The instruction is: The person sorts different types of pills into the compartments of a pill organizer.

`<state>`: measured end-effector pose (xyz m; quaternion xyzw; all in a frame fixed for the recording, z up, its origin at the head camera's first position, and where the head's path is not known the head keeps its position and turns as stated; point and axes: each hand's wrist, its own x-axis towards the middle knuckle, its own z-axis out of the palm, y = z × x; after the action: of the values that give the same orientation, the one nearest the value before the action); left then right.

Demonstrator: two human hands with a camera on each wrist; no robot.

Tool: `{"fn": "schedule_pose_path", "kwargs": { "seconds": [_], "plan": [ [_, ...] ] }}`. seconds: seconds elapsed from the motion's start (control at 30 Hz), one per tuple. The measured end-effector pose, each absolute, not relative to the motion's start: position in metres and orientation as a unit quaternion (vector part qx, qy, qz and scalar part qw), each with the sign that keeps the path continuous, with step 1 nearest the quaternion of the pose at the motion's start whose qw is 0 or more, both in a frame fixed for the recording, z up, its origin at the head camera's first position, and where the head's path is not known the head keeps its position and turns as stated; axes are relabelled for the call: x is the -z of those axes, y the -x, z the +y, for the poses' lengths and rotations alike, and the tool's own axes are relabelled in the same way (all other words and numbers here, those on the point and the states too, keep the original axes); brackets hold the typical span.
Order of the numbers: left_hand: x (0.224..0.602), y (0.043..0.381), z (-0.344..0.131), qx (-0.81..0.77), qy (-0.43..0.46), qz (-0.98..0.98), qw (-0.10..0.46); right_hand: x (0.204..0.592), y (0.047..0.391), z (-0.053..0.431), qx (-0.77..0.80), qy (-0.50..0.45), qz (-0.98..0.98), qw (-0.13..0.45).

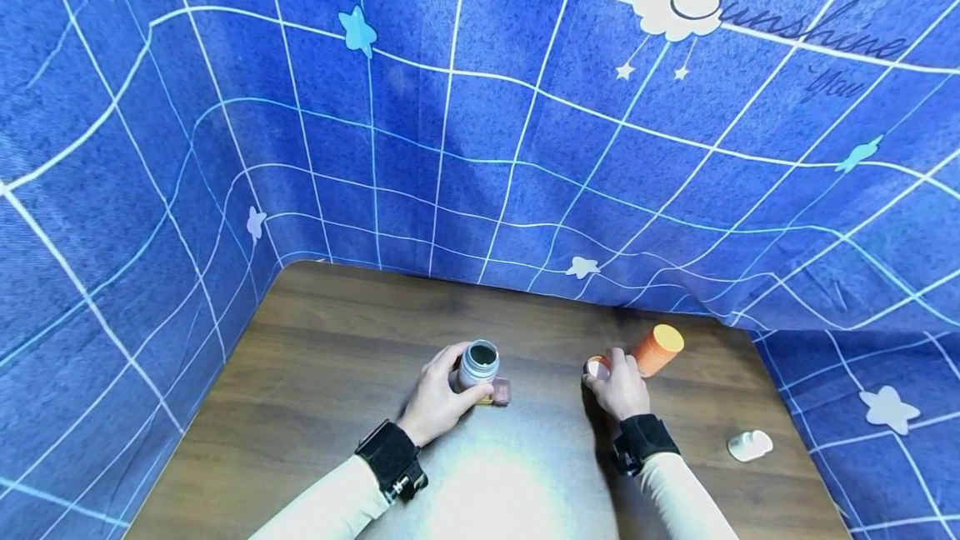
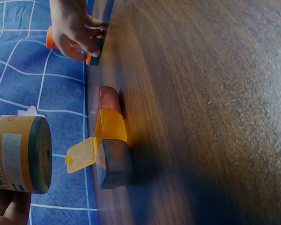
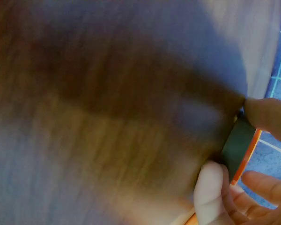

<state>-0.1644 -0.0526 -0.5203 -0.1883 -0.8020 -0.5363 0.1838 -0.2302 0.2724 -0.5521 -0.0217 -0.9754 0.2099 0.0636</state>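
Observation:
My left hand grips an uncapped supplement bottle, its open mouth facing up in the head view. The left wrist view shows the bottle with an orange label and a dark base, raised off the table. Just beyond it stands a small pill box with red, orange and dark compartments; a yellow flap lid hangs open from the orange one. To the right, my right hand pinches a dark screw cap with an orange rim, low at the tabletop, between thumb and fingers.
An orange bottle with a yellow-orange top stands right behind my right hand. Farther right a small white bottle lies on the wooden table. Blue curtain cloth with white grid lines hangs along the back and left edges.

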Motion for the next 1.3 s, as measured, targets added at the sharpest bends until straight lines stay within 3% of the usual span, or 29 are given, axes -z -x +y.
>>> {"fn": "schedule_pose_path", "kwargs": {
  "seconds": [0.27, 0.53, 0.7, 0.93, 1.13, 1.3],
  "plan": [
    [0.519, 0.164, -0.051, 0.538, 0.191, -0.8, 0.184, 0.546, 0.226, 0.27, -0.191, 0.045, -0.978, 0.076],
    [0.517, 0.163, -0.049, 0.545, 0.189, -0.797, 0.176, 0.519, 0.222, 0.246, -0.226, 0.011, -0.957, 0.181],
    [0.516, 0.162, -0.049, 0.547, 0.185, -0.798, 0.173, 0.494, 0.215, 0.217, -0.307, -0.059, -0.927, 0.208],
    [0.515, 0.163, -0.048, 0.549, 0.19, -0.793, 0.183, 0.473, 0.193, 0.18, -0.452, -0.159, -0.862, 0.166],
    [0.513, 0.163, -0.046, 0.558, 0.183, -0.786, 0.196, 0.454, 0.167, 0.151, -0.483, -0.252, -0.831, 0.111],
    [0.512, 0.162, -0.045, 0.562, 0.17, -0.785, 0.197, 0.449, 0.152, 0.131, -0.515, -0.269, -0.812, 0.056]
  ]
}}
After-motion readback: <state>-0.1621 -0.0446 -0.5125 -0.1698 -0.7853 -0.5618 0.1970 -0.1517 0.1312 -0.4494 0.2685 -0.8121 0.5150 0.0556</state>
